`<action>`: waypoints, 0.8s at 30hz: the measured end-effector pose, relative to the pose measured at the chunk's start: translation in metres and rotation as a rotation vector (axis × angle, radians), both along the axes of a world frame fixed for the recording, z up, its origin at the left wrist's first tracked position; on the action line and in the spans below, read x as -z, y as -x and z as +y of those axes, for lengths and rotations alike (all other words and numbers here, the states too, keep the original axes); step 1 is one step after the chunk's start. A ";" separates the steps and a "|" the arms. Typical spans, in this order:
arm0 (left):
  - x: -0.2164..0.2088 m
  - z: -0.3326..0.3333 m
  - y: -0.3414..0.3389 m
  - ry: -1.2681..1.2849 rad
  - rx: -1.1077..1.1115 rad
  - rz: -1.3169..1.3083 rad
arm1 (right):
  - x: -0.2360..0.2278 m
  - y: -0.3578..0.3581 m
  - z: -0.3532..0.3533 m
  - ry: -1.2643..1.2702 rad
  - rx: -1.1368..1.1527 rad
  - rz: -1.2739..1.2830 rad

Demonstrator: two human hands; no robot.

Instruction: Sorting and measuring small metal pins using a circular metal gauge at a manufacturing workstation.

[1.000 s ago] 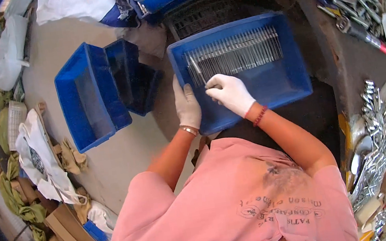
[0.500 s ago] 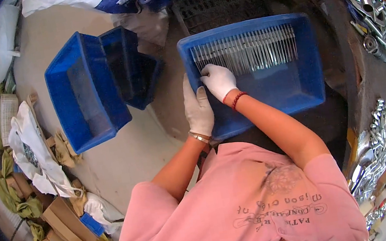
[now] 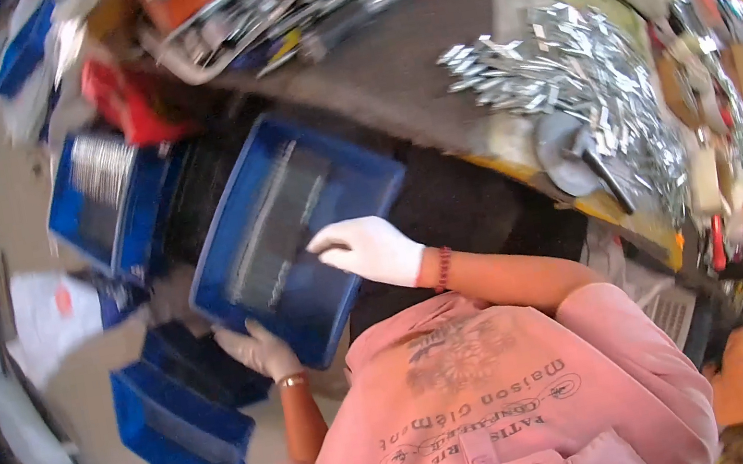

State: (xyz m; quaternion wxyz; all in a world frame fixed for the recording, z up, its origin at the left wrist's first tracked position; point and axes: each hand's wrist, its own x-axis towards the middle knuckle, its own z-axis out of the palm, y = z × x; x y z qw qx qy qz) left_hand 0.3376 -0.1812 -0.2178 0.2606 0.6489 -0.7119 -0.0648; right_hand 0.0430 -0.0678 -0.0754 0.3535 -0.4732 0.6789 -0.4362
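In front of me is a blue plastic bin (image 3: 351, 162), tilted in the picture. Inside it, thin metal rods (image 3: 278, 222) stand side by side in a close row. My left hand (image 3: 256, 350), in a pale glove, touches the bin's outer wall at its near left corner, thumb and fingers apart. My right hand (image 3: 370, 250), white-gloved, is over the bin's near long side, next to the row. Its fingers are curled together, and anything between the fingertips is hidden.
At my right, a bench holds a heap of shiny metal parts (image 3: 584, 72) and a grey round piece with a black handle (image 3: 611, 179). Metal tools (image 3: 287, 2) lie beyond. Another blue bin (image 3: 92, 218) with rods stands left, and a blue bin (image 3: 180, 432) sits nearer.
My view has swung to the right, bringing the bench and its metal heap nearer the middle. My right hand has drawn back from the row's left end toward the bin's near side.
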 end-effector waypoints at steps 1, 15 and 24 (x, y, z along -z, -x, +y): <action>-0.027 -0.010 0.034 0.053 0.117 0.039 | -0.011 0.020 0.026 0.006 0.087 -0.021; -0.225 0.070 0.441 0.030 1.364 -0.035 | -0.097 0.057 0.309 -0.080 1.051 -0.372; -0.251 0.074 0.428 -0.726 1.288 0.466 | -0.109 0.124 0.411 -0.300 1.337 0.749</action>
